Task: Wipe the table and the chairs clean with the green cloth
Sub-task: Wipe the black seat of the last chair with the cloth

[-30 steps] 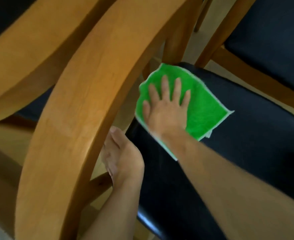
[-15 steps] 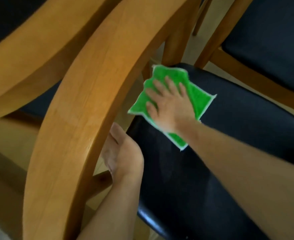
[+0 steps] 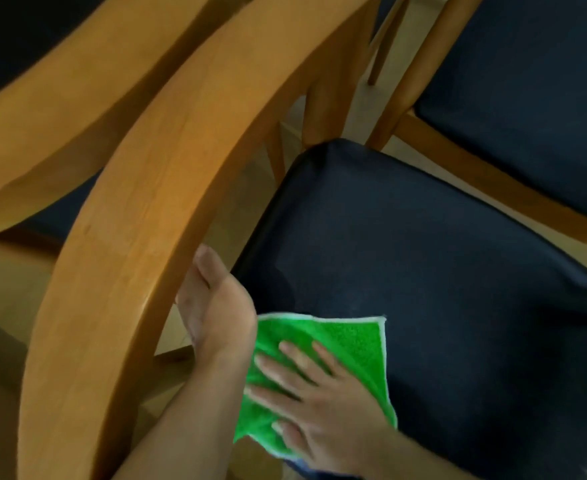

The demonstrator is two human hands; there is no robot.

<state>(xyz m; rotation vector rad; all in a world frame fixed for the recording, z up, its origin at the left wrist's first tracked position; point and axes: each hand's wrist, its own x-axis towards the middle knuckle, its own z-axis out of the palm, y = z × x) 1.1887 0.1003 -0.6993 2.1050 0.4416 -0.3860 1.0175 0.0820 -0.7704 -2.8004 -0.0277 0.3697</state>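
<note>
While the right hand (image 3: 323, 403) lay flat on the green cloth (image 3: 347, 344), its fingers straight and spread, pressing rather than gripping, the cloth sat on the near left corner of the dark seat (image 3: 423, 258), its near edge hanging just over the seat's front rim. Fingertips pointed up and left, toward the left hand (image 3: 216, 306), which touched the cloth's left edge at the wrist. That left hand held the curved wooden backrest rail (image 3: 153, 209), palm against its inner face; the fingers went behind the wood, so how far they curled could not be told. Cloth was roughly square, no clear long axis; one white-trimmed edge ran parallel to the seat's front, another ran away from the person. From the pressing hand, nearly all the unwiped-looking seat lay ahead and to the right, stretching toward the far corner by the chair's back post (image 3: 330, 109). Judgement: the next stroke would have to travel away from the body and rightward, and the right hand, already on the cloth, was the one placed for it; the left seemed to steady the chair. A second chair (image 3: 527, 81) stood beyond, upper right, well apart from the cloth. No worktop was in view.
</note>
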